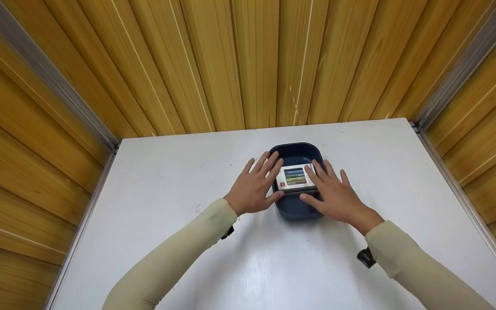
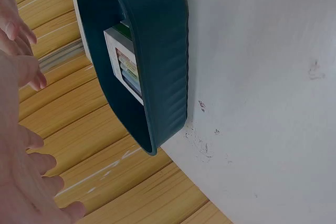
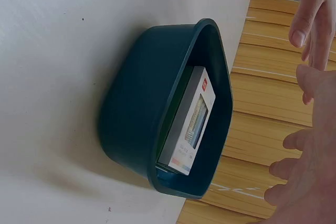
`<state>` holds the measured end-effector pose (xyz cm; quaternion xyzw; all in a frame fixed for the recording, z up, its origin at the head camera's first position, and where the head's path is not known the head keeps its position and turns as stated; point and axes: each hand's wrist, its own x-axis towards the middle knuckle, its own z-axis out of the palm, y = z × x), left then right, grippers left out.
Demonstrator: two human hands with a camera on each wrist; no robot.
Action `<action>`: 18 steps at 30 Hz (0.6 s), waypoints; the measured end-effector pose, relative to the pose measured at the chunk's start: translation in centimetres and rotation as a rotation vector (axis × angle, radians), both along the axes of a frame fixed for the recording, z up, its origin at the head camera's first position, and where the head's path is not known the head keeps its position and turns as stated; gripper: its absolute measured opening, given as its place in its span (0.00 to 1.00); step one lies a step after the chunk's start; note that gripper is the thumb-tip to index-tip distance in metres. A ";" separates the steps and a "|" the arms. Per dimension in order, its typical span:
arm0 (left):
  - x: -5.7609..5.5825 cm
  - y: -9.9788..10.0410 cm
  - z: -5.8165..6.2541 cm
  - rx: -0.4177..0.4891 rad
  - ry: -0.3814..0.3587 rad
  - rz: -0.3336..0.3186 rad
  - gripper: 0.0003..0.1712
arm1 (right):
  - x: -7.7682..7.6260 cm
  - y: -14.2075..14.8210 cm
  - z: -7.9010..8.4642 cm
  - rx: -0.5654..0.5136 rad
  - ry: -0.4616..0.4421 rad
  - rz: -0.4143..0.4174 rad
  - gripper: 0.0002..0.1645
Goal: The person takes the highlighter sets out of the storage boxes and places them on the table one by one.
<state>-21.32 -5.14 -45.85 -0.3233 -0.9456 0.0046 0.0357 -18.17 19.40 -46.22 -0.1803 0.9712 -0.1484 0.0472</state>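
Observation:
A dark teal plastic tub (image 1: 298, 211) stands on the white table, also seen in the right wrist view as a deep tub (image 3: 139, 98). Inside it lies a flat white box (image 1: 289, 186) with a small red mark and a picture of coloured bands, on top of something dark green (image 3: 177, 103). My left hand (image 1: 254, 187) hovers over the tub's left rim, fingers spread. Over the right rim is my right hand (image 1: 336, 193), its fingers also spread and overlapping the box's edge in the head view. Both wrist views show the palms above the rim, with nothing held.
The white table (image 1: 166, 185) meets yellow wood-look panels (image 1: 254, 64) behind and on both sides. Grey metal strips (image 1: 459, 69) run along the corners. Small dark scuffs (image 2: 202, 106) mark the tabletop near the tub.

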 end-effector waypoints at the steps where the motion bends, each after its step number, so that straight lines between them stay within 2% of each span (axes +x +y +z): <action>1: 0.0 0.0 -0.1 -0.001 0.004 0.000 0.48 | 0.0 0.0 -0.1 0.000 0.001 0.002 0.51; 11: -0.1 0.3 -0.6 -0.018 -0.013 0.008 0.47 | 0.1 0.2 -0.7 -0.002 -0.005 -0.008 0.50; 18: -0.1 0.8 -0.8 -0.001 -0.028 -0.006 0.47 | 0.2 0.7 -1.2 0.003 -0.016 -0.022 0.53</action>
